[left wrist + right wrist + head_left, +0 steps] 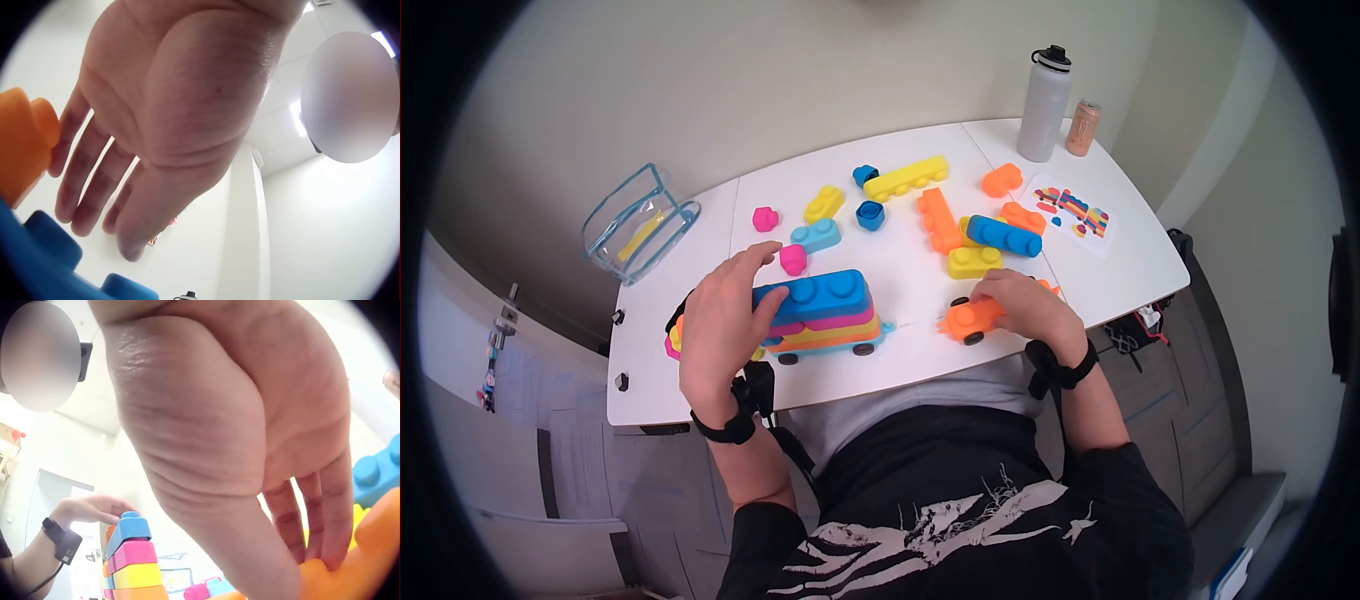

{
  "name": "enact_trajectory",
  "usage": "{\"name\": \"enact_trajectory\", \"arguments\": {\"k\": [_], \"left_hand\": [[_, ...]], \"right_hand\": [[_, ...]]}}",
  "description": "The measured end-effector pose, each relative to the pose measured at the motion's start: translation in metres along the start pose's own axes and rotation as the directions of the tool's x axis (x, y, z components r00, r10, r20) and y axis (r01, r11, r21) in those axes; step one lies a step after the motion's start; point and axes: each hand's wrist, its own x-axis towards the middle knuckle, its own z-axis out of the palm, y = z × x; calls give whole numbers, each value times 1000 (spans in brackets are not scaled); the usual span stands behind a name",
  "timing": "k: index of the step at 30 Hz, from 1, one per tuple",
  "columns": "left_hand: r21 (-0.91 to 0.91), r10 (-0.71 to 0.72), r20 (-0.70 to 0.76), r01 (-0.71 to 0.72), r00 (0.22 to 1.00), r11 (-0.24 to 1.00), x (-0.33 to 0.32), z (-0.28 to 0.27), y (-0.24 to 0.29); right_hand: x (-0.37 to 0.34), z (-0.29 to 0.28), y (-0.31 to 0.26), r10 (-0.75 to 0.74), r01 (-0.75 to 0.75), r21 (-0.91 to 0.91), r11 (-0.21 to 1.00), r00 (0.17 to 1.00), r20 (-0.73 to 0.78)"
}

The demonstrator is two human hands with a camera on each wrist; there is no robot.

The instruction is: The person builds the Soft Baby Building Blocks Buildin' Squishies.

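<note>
A long blue block (pixel 830 292) tops a stack of pink, yellow and orange layers on a light-blue wheeled base (pixel 825 353). At the stack's left end is my left hand (pixel 725 325), its thumb by the blue block. The left wrist view shows this hand (pixel 156 106) with fingers extended beside an orange block (pixel 22 140); whether they touch is unclear. Farther right, my right hand (pixel 1035 312) grips an orange wheeled piece (pixel 970 318) near the table's front edge. In the right wrist view, thumb and fingers of this hand (pixel 231 425) come down around the orange piece (pixel 337 581).
Behind the hands lie loose blocks, among them a long yellow one (pixel 907 178), an orange one (pixel 940 220) and a blue one (pixel 1004 236). A printed picture sheet (pixel 1072 215), bottle (pixel 1043 110) and can (pixel 1083 128) are right; a clear pouch (pixel 638 225) is left.
</note>
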Motion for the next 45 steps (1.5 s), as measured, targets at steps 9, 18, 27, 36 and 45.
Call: {"name": "enact_trajectory", "arguments": {"k": [9, 18, 27, 36, 45], "left_hand": [[-8, 37, -32, -38, 999, 999, -10, -3, 0], [-64, 33, 76, -28, 997, 998, -18, 0, 5], [-63, 37, 77, -32, 996, 998, -20, 1, 3], [-126, -3, 99, 15, 995, 992, -19, -2, -5], [-145, -66, 122, 83, 990, 986, -18, -10, -25]], "right_hand": [[24, 13, -17, -194, 195, 13, 981, 978, -80], [43, 25, -37, -289, 298, 74, 952, 950, -116], [48, 32, -40, -302, 309, 68, 949, 948, -102], [46, 40, -41, -311, 325, 63, 943, 935, -171], [45, 35, -40, -375, 384, 15, 923, 908, -187]]}}
